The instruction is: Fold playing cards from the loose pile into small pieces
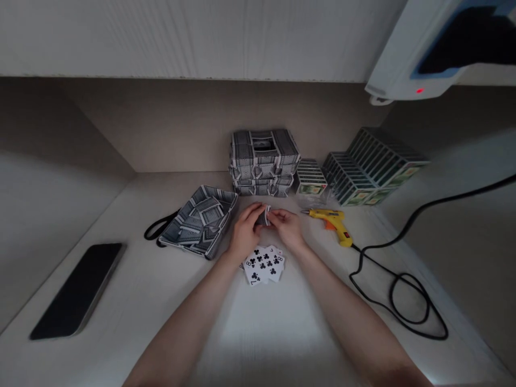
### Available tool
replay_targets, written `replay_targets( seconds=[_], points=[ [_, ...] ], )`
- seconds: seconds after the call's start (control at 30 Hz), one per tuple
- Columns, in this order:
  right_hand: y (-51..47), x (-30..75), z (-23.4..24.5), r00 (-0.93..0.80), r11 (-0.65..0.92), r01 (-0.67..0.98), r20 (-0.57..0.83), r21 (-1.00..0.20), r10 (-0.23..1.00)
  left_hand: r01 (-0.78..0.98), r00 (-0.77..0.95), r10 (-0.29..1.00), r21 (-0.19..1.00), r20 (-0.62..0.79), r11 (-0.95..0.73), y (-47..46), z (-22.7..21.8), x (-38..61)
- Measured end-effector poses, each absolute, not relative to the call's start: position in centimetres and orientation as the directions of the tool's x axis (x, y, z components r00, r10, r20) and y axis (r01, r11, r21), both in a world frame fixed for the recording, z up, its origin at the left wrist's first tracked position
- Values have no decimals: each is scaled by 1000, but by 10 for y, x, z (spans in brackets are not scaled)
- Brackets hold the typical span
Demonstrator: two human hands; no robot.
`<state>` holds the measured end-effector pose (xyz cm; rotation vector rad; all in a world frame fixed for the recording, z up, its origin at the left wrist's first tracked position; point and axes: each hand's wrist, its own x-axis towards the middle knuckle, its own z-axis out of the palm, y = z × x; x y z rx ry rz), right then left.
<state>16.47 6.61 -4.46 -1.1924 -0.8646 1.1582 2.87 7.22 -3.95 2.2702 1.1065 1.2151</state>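
Grey card piece [263, 217], pinched between my left hand [244, 228] and right hand [287, 228] — likely light, springy, slick; I'd grip edges.

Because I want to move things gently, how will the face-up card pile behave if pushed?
The face-up card pile looks thin-sheeted, so probably light and bendy. Its cards overlap unevenly, so pushing would likely spread them. Lying flat, it should hardly tip.

Smooth paper playing cards [264, 264], plastic glue gun [330, 215], matt tabletop [258, 333]
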Motion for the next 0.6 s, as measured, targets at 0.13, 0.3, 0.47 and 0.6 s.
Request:
replay_targets(
  seconds=[0.13, 0.3, 0.47, 0.6],
  points=[
    [65, 165, -44, 243, -37, -186, -82, -982, 967, 463, 346, 755, 599, 557, -653, 72, -40, 28],
    [65, 165, -43, 283, -59, -133, -95, -989, 955, 451, 365, 745, 594, 558, -666, 71, -40, 28],
    [65, 165, -43, 305, -61, -106, -90, -993, 948, 456, 377, 741, 585, 556, -671, 70, -39, 28],
    [65, 167, -41, 241, -47, -144, -81, -988, 967, 466, 362, 750, 589, 553, -660, 70, -38, 28]
  ],
)
